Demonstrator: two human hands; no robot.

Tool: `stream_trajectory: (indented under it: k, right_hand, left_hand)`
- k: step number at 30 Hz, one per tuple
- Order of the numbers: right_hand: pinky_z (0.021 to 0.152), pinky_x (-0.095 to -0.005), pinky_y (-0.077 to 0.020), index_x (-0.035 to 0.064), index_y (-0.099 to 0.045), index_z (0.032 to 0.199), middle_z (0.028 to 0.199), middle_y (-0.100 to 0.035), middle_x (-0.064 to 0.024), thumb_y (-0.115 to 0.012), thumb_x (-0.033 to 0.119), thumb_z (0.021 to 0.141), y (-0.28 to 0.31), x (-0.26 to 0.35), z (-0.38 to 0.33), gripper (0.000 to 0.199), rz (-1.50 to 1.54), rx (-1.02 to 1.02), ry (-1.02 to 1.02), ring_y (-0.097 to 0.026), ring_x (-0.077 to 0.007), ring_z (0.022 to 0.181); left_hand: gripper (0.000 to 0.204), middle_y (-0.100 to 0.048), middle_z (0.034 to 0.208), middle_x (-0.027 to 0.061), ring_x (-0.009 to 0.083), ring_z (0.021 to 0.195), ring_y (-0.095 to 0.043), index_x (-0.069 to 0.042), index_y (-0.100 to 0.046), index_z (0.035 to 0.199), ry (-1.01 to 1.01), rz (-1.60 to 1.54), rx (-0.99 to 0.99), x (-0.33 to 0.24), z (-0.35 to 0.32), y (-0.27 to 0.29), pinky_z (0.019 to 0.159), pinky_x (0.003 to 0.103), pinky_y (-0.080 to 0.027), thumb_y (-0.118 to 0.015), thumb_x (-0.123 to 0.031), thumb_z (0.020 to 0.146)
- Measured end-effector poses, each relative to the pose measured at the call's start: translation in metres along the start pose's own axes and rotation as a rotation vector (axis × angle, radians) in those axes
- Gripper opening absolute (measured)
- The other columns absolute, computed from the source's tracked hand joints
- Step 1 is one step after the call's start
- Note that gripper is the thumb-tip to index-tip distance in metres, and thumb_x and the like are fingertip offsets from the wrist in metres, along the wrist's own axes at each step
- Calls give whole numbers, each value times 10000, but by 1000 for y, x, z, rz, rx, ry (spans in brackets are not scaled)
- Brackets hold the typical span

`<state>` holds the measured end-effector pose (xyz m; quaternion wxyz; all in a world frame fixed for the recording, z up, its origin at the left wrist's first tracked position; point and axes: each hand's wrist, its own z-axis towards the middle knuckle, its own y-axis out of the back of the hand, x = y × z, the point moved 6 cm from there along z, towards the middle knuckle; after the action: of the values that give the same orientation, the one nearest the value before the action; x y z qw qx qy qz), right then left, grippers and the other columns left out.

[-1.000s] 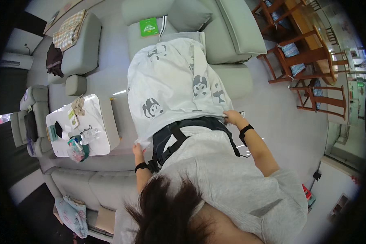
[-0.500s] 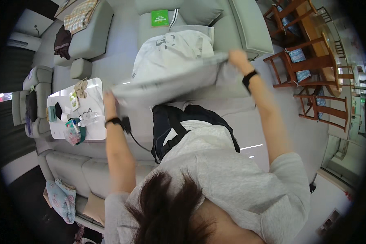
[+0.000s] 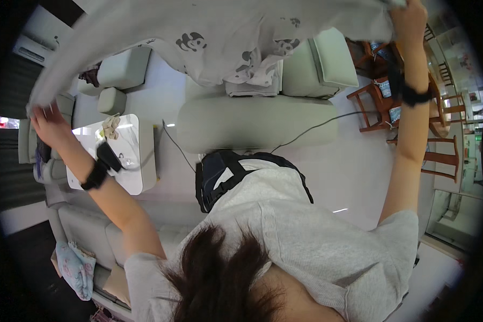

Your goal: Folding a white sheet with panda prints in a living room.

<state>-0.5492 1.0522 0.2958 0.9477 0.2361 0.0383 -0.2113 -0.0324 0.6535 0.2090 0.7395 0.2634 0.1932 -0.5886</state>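
A large pale cloth with printed pandas [image 3: 214, 40], thin like a sheet or quilt cover, hangs billowed across the top of the view between my raised hands. My left hand [image 3: 51, 126], far out on the left, is closed on one corner. Out at the upper right, my right hand [image 3: 409, 24] grips the opposite corner. Dark bands circle both wrists. Part of the cloth droops in the middle over the grey-green sofa [image 3: 306, 64], beside a flat, pale fabric bundle [image 3: 252, 88]. Its far edge runs out of the view.
Just ahead of my body lies the sofa's rounded grey-green edge [image 3: 257, 123], with a black cable [image 3: 322, 124] across it. A white table [image 3: 131, 180] stands on the left. Wooden chairs [image 3: 440, 158] are on the right; a grey couch [image 3: 83, 222] is behind left.
Both hands have risen and spread wide, left hand to the left and right hand to the right. The cloth has swung up and outward, now showing its pandas and covering the sofa's far part.
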Motion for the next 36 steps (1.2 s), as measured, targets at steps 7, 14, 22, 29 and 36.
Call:
stream_trajectory:
  k: [7, 14, 22, 29, 36]
  right_hand:
    - [623, -307, -433, 75, -536, 811, 768, -561, -102, -589, 13, 441, 8, 86, -175, 379, 332, 838, -238, -544, -265, 703]
    - [674, -348, -398, 21, -564, 821, 812, -548, -156, -604, 121, 558, -13, 112, -438, 284, 411, 1231, -534, -507, -308, 750]
    - [572, -313, -402, -15, -583, 720, 627, -555, -137, -613, 372, 607, 17, 160, -550, 404, 567, 1871, -1199, -534, -212, 623]
    - [646, -340, -416, 51, -590, 833, 768, -582, -140, -621, 372, 581, -31, 140, -516, 410, 738, 1859, -980, -552, -255, 715]
    - [708, -370, -394, 7, -514, 902, 858, -537, -188, -581, 202, 624, -181, 93, -469, 346, 288, 1104, -707, -507, -312, 823]
  left_hand:
    - [250, -461, 993, 53, 159, 926, -421, -46, -425, 973, 753, -371, -209, 57, -228, 49, 777, 317, -337, -414, -218, 792]
    - [190, -483, 852, 42, 138, 745, -473, -50, -447, 906, 1326, -167, -45, 122, -451, 75, 579, 289, -406, -457, -196, 785]
    - [268, -525, 819, 71, 190, 691, -532, -31, -459, 938, 1781, 56, 254, 115, -575, 121, 451, 286, -427, -479, -213, 743]
    - [405, -497, 886, 133, 213, 703, -516, 26, -434, 1004, 1570, 308, 365, 178, -509, 82, 459, 304, -438, -490, -265, 729]
    - [336, -507, 780, 109, 213, 724, -494, 16, -475, 914, 1166, 142, 425, 251, -392, -26, 582, 296, -428, -478, -262, 724]
